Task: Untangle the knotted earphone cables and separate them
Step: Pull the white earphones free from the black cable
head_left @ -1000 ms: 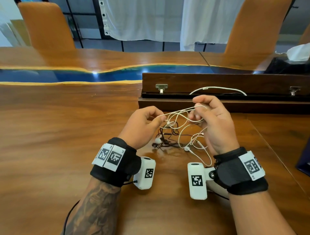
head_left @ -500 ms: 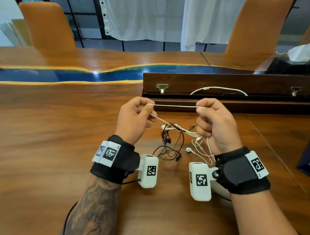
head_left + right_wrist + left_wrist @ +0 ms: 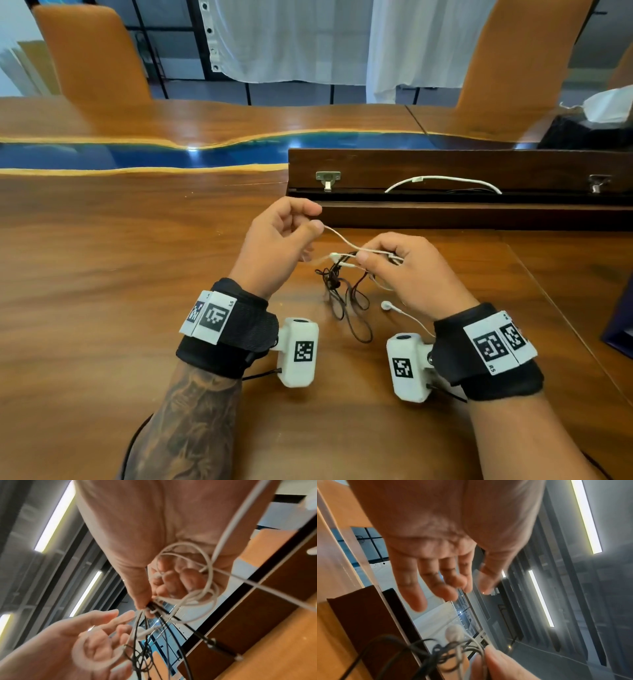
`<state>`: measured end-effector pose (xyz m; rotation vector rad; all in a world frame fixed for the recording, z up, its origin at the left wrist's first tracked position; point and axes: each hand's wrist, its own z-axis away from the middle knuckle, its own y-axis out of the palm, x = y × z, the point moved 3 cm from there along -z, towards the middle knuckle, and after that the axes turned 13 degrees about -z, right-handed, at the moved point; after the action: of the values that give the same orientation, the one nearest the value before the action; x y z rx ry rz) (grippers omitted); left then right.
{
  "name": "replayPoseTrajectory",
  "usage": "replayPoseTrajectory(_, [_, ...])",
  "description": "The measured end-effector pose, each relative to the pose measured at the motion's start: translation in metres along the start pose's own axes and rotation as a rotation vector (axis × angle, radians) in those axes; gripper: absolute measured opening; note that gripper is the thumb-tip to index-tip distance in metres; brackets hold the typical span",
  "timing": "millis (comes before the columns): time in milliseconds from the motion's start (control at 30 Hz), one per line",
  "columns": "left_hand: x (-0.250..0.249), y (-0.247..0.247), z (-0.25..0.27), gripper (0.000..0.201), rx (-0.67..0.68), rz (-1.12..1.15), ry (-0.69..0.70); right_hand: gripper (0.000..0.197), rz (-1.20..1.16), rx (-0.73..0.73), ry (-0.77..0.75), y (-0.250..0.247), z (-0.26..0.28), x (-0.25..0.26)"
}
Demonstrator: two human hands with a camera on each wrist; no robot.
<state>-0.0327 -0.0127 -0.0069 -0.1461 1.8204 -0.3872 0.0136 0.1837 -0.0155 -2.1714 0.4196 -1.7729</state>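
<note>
the tabletop (image 3: pixel 137 274) lies under both hands, with a dark wooden box (image 3: pixel 445 164) just beyond them, a spare white lead draped along its slot. the left hand (image 3: pixel 277 246) is raised, fingers loosely spread in the left wrist view; in the head view a strand of the white earphone cable (image 3: pixel 342 240) runs to its thumb and forefinger, but whether it is really pinched there i cannot tell. the right hand (image 3: pixel 411 274) is clamped on the bundle, its fingers curled round white coils with black strands caught at the thumb tip. the black earphone cable (image 3: pixel 346 301) hangs between the hands and pools on the tabletop below them. one white earbud (image 3: pixel 386 305) rests near the right wrist.

as a judgement, the job is only partly along: one white strand is drawn out, yet black and white still cross at the right hand's grip, so the knot itself remains and nothing is laid apart.
</note>
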Motion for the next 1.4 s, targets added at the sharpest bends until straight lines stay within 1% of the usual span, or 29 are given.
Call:
replayPoseTrajectory(100, [0.0,0.005,0.001,0.029,0.144,-0.047,0.031,0.018,-0.159,-0.037,0.04,-0.001,-0.001,-0.002])
replayPoseTrajectory(200, [0.001,0.011,0.005,0.031,0.263,-0.204,0.061,0.022,-0.279,-0.062,0.084,-0.002,-0.001,0.0])
replayPoseTrajectory(267, [0.001,0.015,0.006,0.027,0.277,-0.261,0.074,0.024,-0.313,-0.072,0.092,-0.003,-0.001,0.001])
replayPoseTrajectory(333, [0.001,0.016,0.006,0.016,0.237,-0.301,0.099,0.025,-0.333,-0.073,0.094,-0.002,-0.001,0.001])
replayPoseTrajectory(367, [0.0,0.016,0.006,0.012,0.224,-0.301,0.107,0.024,-0.34,-0.076,0.094,-0.002,-0.001,0.001])
replayPoseTrajectory(433, [0.001,0.015,0.005,0.011,0.222,-0.262,0.106,0.025,-0.335,-0.086,0.09,-0.001,-0.001,0.001])
replayPoseTrajectory(533, [-0.002,0.015,0.006,0.013,0.308,-0.169,0.105,0.026,-0.289,-0.108,0.064,0.0,-0.001,0.002])
replayPoseTrajectory(600, [-0.004,0.018,0.008,0.015,0.349,-0.079,0.077,0.026,-0.299,-0.113,0.059,0.001,-0.001,0.003])
replayPoseTrajectory(667, [-0.005,0.02,0.007,0.016,0.325,0.006,0.036,0.022,-0.345,-0.107,0.055,0.002,-0.001,0.004])
replayPoseTrajectory(733, [-0.005,0.019,0.006,0.017,0.262,0.06,0.018,0.016,-0.397,-0.1,0.039,0.001,0.0,0.006])
replayPoseTrajectory(800, [-0.004,0.016,0.004,0.018,0.208,0.125,0.006,0.014,-0.404,-0.08,0.01,-0.001,0.001,0.006])
replayPoseTrajectory(867, [-0.004,0.011,0.002,0.019,0.145,0.171,0.008,0.013,-0.345,-0.04,-0.013,-0.003,0.001,0.006])
replayPoseTrajectory(933, [-0.003,0.003,0.001,0.022,0.052,0.173,0.014,0.017,-0.245,-0.004,-0.029,-0.003,0.001,0.004])
replayPoseTrajectory(1000, [-0.001,-0.003,-0.001,0.022,-0.008,0.167,0.01,0.022,-0.15,-0.011,-0.039,-0.002,0.001,0.003])
replayPoseTrajectory(1100, [0.003,-0.006,-0.001,0.018,-0.004,0.083,-0.019,0.022,-0.109,-0.062,-0.033,0.0,0.0,0.002])
replayPoseTrajectory(1200, [0.003,-0.011,-0.001,0.014,-0.047,-0.095,0.021,0.013,-0.129,-0.157,-0.046,-0.005,-0.002,0.0])
replayPoseTrajectory(1300, [0.003,-0.019,-0.002,0.017,-0.106,-0.156,0.027,0.011,-0.154,-0.287,-0.048,-0.014,-0.003,-0.003])
replayPoseTrajectory(1400, [0.005,-0.026,-0.003,0.025,-0.18,-0.193,0.026,0.01,-0.184,-0.367,-0.045,-0.016,-0.003,-0.004])
